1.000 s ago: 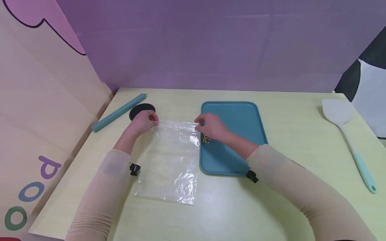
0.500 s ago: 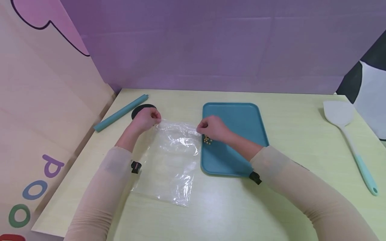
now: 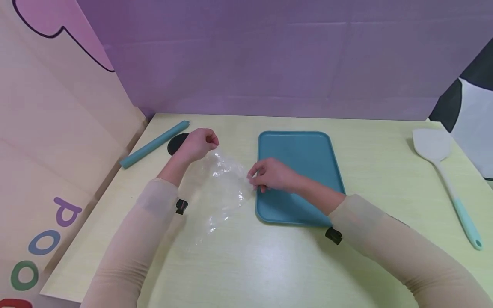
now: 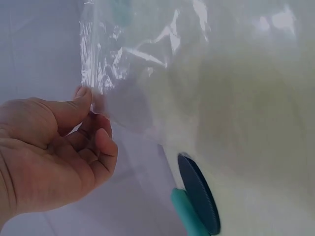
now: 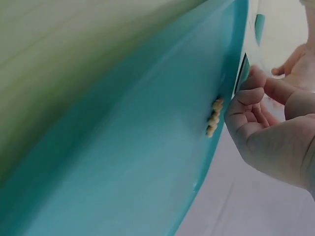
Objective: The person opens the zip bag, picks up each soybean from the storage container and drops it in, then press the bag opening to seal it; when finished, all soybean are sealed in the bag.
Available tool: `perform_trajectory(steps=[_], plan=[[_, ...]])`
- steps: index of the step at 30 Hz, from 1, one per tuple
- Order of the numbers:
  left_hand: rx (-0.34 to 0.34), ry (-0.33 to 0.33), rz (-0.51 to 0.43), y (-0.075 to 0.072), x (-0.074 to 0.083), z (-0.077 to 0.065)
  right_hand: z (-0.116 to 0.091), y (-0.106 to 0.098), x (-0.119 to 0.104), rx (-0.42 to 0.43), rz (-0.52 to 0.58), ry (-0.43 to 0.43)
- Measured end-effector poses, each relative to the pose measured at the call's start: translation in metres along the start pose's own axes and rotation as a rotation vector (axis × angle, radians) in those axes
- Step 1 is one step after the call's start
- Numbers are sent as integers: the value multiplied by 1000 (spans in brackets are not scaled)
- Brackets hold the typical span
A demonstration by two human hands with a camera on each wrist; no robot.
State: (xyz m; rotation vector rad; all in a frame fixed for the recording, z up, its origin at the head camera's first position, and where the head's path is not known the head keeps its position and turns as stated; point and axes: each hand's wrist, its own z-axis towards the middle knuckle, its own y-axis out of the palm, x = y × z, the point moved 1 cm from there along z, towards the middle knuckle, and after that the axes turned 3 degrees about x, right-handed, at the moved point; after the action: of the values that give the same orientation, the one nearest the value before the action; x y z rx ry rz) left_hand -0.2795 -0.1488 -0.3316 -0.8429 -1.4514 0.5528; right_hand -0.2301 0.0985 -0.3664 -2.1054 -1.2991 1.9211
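Note:
A clear plastic bag [image 3: 227,175] with a zip strip along its mouth hangs between the two hands. My left hand [image 3: 198,144] pinches one top corner, plainly seen in the left wrist view, where the bag [image 4: 142,64] stretches away from thumb and fingertips. Lower and to the right, my right hand [image 3: 275,174] pinches the opposite top corner above the tray's left edge. The blue rectangular tray [image 3: 298,149] lies flat on the table. Several small round yellowish beans [image 5: 214,118] sit near its rim in the right wrist view; the right hand hides them in the head view.
A black disc [image 3: 177,144] lies behind the left wrist, beside a teal rod [image 3: 154,144]. At the far right is a white spatula [image 3: 431,143] with a mint handle. A purple wall [image 3: 269,60] borders the table's back, and a printed panel stands left.
My left hand has risen and moved right, lifting its corner of the bag. My right hand has come slightly down, over the beans. The bag now hangs slanted and looser.

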Motion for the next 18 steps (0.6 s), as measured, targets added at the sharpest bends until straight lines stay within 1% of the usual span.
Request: perform_trajectory(steps=[3, 6, 10, 14, 18], plan=[[-19, 33, 11, 3, 10, 1, -4, 3, -4, -61, 10, 9], [-44, 83, 35, 7, 19, 4, -6, 6, -8, -86, -31, 6], [-81, 153, 73, 15, 30, 5, -6, 7, -11, -32, -53, -7], [-125, 220, 94, 22, 40, 4, -6, 8, -13, 50, 15, 0], [-155, 271, 115, 27, 46, 4, -5, 9, -14, 103, 87, 7]])
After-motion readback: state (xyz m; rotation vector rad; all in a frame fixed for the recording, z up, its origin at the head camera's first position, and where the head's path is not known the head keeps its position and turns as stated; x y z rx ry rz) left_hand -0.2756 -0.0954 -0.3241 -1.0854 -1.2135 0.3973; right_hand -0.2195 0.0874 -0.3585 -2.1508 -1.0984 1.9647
